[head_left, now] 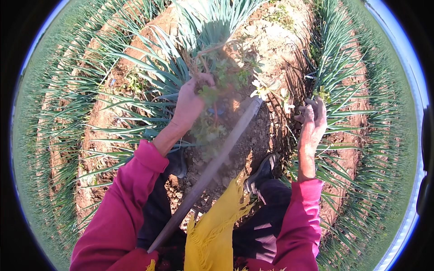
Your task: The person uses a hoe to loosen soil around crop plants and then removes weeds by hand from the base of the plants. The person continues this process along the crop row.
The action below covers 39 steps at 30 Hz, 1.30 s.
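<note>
My left hand (190, 103) is shut on an uprooted leafy weed (222, 73). Its stems and thin roots stick out above the fist, and its blurred leaves hang over the soil. On the right, my right hand (311, 120) has its fingers curled beside the green crop row. A small leafy sprig (322, 95) shows at its fingertips; whether the fingers grip it is unclear. A long wooden tool handle (217, 162) slants from my lap up to the middle, with neither hand on it. Pale sunlit leaves (262, 88) hide its far end.
Onion-like plants (159, 84) grow in a row close on my left, and another such row (335, 67) runs on the right. Between them lies dry, cloddy soil (271, 37). My shoes (262, 169) stand in the furrow. A yellow fringed cloth (213, 230) hangs before me.
</note>
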Tool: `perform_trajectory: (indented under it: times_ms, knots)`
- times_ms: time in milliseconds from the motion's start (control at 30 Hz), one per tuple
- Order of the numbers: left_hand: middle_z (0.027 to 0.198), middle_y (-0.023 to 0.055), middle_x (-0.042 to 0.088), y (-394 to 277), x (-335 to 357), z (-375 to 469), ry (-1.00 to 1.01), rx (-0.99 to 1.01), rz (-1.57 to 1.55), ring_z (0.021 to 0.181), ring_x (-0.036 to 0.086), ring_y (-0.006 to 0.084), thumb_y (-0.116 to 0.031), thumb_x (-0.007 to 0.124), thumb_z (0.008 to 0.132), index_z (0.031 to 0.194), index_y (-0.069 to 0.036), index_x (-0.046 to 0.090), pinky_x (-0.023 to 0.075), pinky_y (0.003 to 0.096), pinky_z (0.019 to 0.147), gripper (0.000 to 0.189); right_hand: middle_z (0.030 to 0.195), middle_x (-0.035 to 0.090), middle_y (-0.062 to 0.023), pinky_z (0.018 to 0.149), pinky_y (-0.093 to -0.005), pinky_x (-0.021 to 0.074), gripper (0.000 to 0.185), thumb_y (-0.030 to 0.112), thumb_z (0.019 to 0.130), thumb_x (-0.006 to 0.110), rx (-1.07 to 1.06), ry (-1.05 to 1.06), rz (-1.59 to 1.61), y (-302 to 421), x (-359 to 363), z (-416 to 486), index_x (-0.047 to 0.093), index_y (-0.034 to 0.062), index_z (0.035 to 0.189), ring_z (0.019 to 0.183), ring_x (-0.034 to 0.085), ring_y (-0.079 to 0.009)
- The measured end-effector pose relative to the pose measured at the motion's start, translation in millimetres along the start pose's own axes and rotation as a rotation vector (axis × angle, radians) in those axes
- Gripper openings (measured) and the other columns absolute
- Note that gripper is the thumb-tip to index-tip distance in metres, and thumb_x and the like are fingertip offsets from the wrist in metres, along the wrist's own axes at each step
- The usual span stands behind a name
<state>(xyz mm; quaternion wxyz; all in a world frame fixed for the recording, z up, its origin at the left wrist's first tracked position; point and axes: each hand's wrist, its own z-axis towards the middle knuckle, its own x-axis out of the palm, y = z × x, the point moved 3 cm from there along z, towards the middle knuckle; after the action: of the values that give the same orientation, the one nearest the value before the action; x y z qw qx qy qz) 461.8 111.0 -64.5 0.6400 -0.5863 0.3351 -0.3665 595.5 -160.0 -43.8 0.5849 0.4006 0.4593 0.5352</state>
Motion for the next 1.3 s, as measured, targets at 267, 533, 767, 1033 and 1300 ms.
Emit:
perform_trajectory:
  times_ms: [267, 533, 767, 1033, 1300]
  knots:
    - [0.086, -0.0038, 0.054, -1, 19, -7, 0.077, 0.063, 0.144, 0.078, 0.05, 0.0043, -0.005, 0.064, 0.085, 0.092, -0.004, 0.056, 0.043, 0.0217, 0.071, 0.011, 0.109, 0.062, -0.0168, 0.089, -0.0335, 0.045, 0.039, 0.016, 0.087, 0.065, -0.109, 0.308, -0.207, 14, 22, -20, 0.057, -0.0042, 0.12, 0.101, 0.059, -0.0238]
    - [0.084, -0.0025, 0.058, -13, 26, -10, 0.101, 0.039, 0.229, 0.076, 0.052, 0.0045, -0.009, 0.065, 0.085, 0.094, -0.003, 0.058, 0.0441, 0.0227, 0.071, 0.012, 0.089, 0.065, -0.008, 0.076, -0.0286, 0.0481, 0.017, 0.012, 0.089, 0.064, -0.096, 0.486, -0.285, 19, 35, -34, 0.066, 0.0001, 0.102, 0.082, 0.061, -0.0165]
    - [0.087, 0.0001, 0.061, -15, 31, -10, 0.095, 0.05, 0.188, 0.079, 0.054, 0.0063, -0.011, 0.064, 0.084, 0.095, -0.001, 0.059, 0.0453, 0.0237, 0.075, 0.015, 0.086, 0.064, -0.0135, 0.071, -0.0348, 0.0493, 0.01, 0.006, 0.085, 0.063, -0.368, 0.395, -0.652, -3, 27, -23, 0.066, -0.0007, 0.093, 0.074, 0.063, -0.0304]
    - [0.089, 0.0016, 0.06, -11, 22, -6, 0.039, 0.251, 0.432, 0.08, 0.055, 0.0083, -0.008, 0.065, 0.083, 0.093, -0.003, 0.06, 0.0462, 0.0245, 0.071, 0.013, 0.089, 0.064, -0.0165, 0.072, -0.0377, 0.0495, 0.011, 0.004, 0.083, 0.063, -0.345, 0.399, -0.666, 2, 33, -23, 0.065, -0.0015, 0.092, 0.078, 0.063, -0.0344]
    - [0.092, 0.0046, 0.059, -14, 28, -10, 0.106, 0.148, 0.43, 0.088, 0.056, 0.0148, -0.01, 0.067, 0.079, 0.092, -0.005, 0.061, 0.0445, 0.0296, 0.084, 0.015, 0.08, 0.066, -0.0163, 0.068, -0.0324, 0.0487, 0.015, 0.009, 0.083, 0.063, 0.009, 0.274, -0.313, -36, 23, -13, 0.066, 0.0001, 0.095, 0.067, 0.061, -0.023]
